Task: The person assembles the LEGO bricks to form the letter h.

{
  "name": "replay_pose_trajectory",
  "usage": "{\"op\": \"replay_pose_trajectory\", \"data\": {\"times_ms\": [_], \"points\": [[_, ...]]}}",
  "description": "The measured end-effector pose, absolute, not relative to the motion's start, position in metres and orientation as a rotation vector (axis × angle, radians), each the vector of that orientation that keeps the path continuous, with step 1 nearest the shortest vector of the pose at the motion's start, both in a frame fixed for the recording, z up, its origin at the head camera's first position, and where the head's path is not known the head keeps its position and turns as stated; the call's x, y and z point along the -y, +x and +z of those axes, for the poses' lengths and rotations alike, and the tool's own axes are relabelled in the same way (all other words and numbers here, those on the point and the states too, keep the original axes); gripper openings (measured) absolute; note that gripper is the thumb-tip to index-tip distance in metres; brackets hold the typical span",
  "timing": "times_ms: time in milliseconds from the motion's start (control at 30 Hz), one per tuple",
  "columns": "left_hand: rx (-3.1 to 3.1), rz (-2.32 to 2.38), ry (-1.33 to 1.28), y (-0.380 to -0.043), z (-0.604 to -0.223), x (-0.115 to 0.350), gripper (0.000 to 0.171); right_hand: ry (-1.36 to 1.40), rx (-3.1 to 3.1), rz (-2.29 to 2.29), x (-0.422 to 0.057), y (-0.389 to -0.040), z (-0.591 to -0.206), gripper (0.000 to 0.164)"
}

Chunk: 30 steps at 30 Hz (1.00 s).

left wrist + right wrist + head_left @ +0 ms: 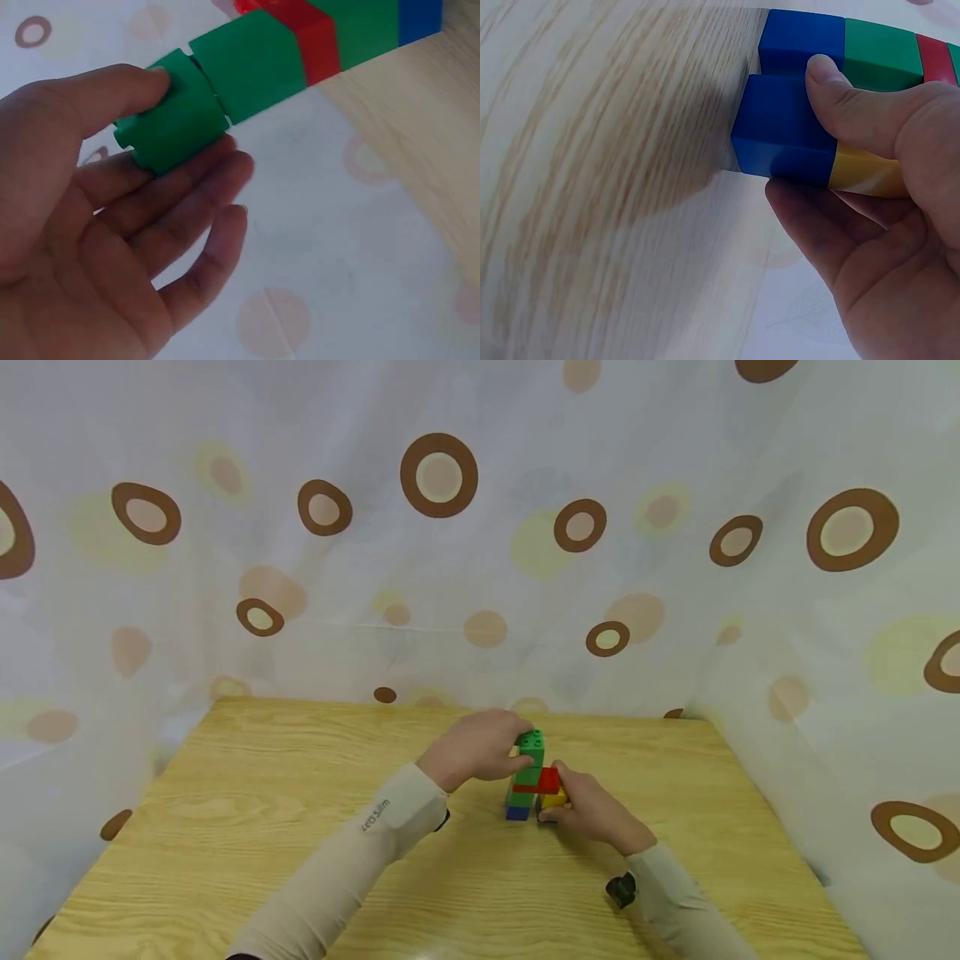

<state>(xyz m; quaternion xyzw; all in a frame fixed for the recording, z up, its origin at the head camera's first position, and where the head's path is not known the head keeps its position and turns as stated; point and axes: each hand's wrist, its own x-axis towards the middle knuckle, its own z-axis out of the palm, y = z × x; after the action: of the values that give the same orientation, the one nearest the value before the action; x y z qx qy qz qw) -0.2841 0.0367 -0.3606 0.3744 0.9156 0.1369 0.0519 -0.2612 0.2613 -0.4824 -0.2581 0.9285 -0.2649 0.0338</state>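
A tower of toy building bricks stands on the wooden table [360, 877], right of its middle. My left hand [483, 745] pinches the top green brick [176, 112] between thumb and fingers. In the left wrist view, a thin gap shows between this brick and the green brick [247, 67] below it. Under that come a red brick [550, 779] reaching out to the right, another green brick [521, 798] and a blue brick [802, 39] at the base. My right hand [594, 807] grips a second blue brick [784, 124] and the yellow brick [866, 171] stacked on it, beneath the red overhang.
A pale curtain [502, 577] with brown rings and spots hangs behind the table and along its sides. Bare wood lies left of and in front of the tower. A dark wrist device [622, 890] sits at my right cuff.
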Motion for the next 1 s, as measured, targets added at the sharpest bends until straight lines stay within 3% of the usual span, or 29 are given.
{"op": "replay_pose_trajectory", "data": {"times_ms": [300, 467, 567, 833, 1000], "points": [[-2.874, 0.299, 1.069, -0.282, -0.357, -0.048, 0.022, -0.841, -2.875, -0.814, -0.266, -0.264, -0.480, 0.043], [-2.812, 0.485, 1.059, -0.286, -0.372, -0.037, 0.017, -0.805, -2.822, -0.850, -0.262, -0.264, -0.486, 0.041], [-2.731, 0.702, 1.041, -0.289, -0.386, -0.028, 0.024, -0.783, -2.797, -0.865, -0.260, -0.264, -0.490, 0.041], [-2.577, 1.102, 0.934, -0.294, -0.414, -0.015, 0.045, -0.695, -2.791, -0.936, -0.270, -0.259, -0.489, 0.093], [-2.549, 1.183, 0.904, -0.290, -0.424, -0.013, 0.049, -0.623, -2.930, -0.880, -0.282, -0.247, -0.478, 0.090]]}}
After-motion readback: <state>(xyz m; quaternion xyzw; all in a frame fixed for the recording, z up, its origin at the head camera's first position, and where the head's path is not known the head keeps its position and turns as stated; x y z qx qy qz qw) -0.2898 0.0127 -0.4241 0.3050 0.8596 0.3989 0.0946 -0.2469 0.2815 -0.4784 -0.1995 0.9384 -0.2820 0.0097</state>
